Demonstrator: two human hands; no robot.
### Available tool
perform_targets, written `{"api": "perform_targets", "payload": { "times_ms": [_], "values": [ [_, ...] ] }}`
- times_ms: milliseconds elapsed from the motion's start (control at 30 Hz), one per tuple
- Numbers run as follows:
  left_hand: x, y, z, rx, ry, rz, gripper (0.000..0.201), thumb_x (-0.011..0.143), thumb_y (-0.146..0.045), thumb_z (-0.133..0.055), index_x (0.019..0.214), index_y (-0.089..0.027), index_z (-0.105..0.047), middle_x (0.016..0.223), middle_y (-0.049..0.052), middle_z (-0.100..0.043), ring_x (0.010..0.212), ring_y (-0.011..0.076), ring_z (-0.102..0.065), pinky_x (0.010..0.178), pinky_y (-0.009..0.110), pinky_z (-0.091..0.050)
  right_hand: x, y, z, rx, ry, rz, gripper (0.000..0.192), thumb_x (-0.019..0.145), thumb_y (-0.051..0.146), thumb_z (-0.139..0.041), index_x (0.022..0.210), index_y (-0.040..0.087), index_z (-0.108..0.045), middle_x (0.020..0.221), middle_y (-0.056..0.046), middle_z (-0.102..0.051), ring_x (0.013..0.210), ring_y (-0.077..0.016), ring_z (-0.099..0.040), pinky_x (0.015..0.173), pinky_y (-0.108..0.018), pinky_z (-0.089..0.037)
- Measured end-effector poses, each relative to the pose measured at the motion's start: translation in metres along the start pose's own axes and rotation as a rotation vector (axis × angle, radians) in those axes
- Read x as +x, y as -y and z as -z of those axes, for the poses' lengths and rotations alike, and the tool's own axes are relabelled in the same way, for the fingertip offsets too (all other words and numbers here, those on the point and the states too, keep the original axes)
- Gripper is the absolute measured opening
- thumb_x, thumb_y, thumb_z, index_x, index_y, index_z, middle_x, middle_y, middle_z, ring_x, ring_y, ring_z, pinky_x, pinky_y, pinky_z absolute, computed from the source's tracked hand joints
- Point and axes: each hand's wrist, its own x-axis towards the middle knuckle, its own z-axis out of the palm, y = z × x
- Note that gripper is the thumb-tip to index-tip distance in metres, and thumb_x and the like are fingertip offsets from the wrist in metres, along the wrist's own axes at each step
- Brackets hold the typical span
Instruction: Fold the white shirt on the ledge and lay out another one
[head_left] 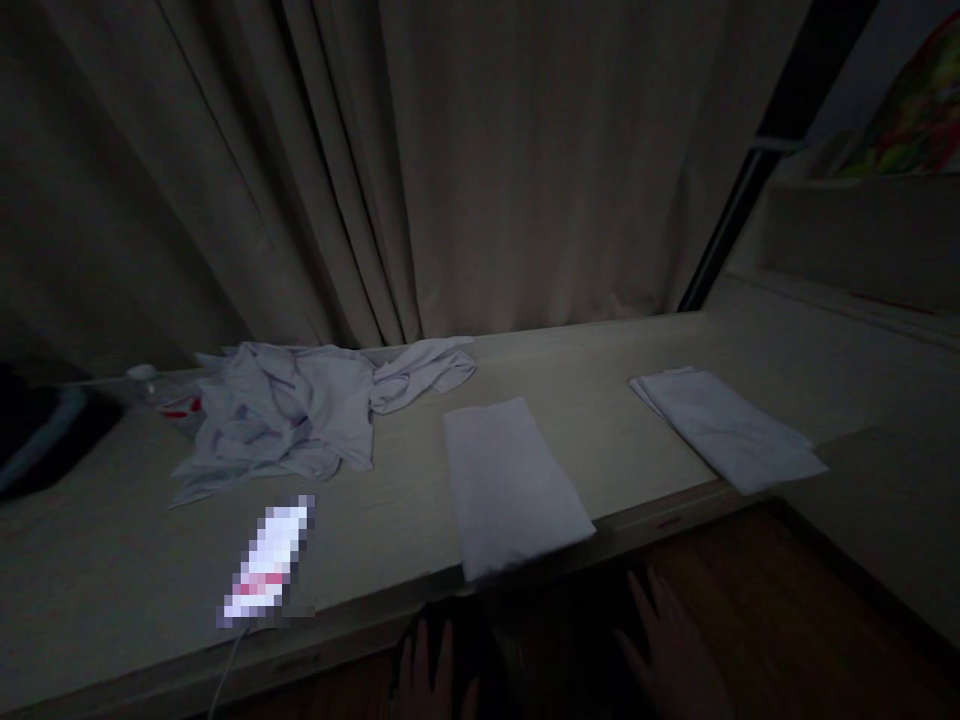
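Note:
My left hand point(429, 672) rests low in the picture on dark clothing, fingers apart and holding nothing. To its right, my right hand point(667, 645) lies with spread fingers, also with nothing in it. Just beyond both hands, a folded white cloth point(514, 485) lies flat, its near edge reaching over the table's front edge. Farther right sits a second folded white cloth point(727, 425), with a corner past the edge. A crumpled heap of white cloth point(292, 410) spreads over the left side of the table. The light is dim.
The pale table point(390, 520) ends at a beige curtain point(540, 170). At left are a lit, blurred-out screen point(268, 560) with a cable point(226, 675), a clear bottle point(146, 385) with a white cap, and a dark item point(56, 430). A shelf point(862, 230) stands at right.

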Motion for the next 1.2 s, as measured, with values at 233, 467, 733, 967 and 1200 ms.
{"api": "perform_targets", "payload": {
  "times_ms": [233,467,733,967,1200],
  "values": [
    [0.002,-0.011,0.012,-0.15,-0.07,0.099,0.054,0.086,-0.044,-0.041,0.133,-0.019,-0.046,0.146,0.015,-0.037,0.133,0.0346,-0.036,0.104,0.055,-0.04,0.027,0.021,0.026,0.13,0.121,0.003,0.061,0.086,0.045,-0.043,0.137,0.013,-0.042,0.145,-0.014,-0.04,0.133,-0.0276,-0.037,0.11,-0.042,-0.033],
    [0.013,-0.02,0.047,-0.268,0.05,0.322,0.054,0.085,-0.051,-0.04,0.128,-0.02,-0.05,0.139,0.011,-0.048,0.126,0.0283,-0.048,0.106,0.049,-0.04,0.037,-0.008,0.0,0.246,0.037,0.137,0.057,0.086,0.044,-0.045,0.136,0.017,-0.042,0.141,-0.014,-0.045,0.128,-0.0285,-0.045,0.103,-0.045,-0.042],
    [0.004,-0.026,0.072,-0.264,0.12,0.384,0.055,0.086,-0.052,-0.038,0.129,-0.019,-0.049,0.14,0.01,-0.047,0.126,0.0282,-0.047,0.108,0.046,-0.038,0.034,-0.006,0.008,0.285,0.055,0.153,0.056,0.086,0.045,-0.046,0.135,0.017,-0.043,0.139,-0.015,-0.045,0.126,-0.029,-0.045,0.103,-0.046,-0.042],
    [0.004,-0.028,0.064,-0.321,0.054,0.256,0.049,0.089,-0.043,-0.039,0.131,-0.02,-0.047,0.144,0.012,-0.041,0.131,0.0263,-0.042,0.108,0.046,-0.039,0.032,0.0,0.008,0.243,0.063,0.066,0.057,0.085,0.047,-0.045,0.132,0.013,-0.046,0.137,-0.016,-0.047,0.125,-0.0291,-0.046,0.104,-0.047,-0.04],
    [0.01,-0.002,0.04,-0.325,0.049,0.209,0.049,0.087,-0.044,-0.041,0.128,-0.019,-0.051,0.141,0.014,-0.045,0.128,0.0265,-0.046,0.105,0.047,-0.043,0.049,0.011,0.003,0.21,0.025,0.039,0.058,0.085,0.046,-0.047,0.133,0.013,-0.046,0.134,-0.017,-0.05,0.124,-0.0298,-0.048,0.103,-0.047,-0.041]
  ]
}}
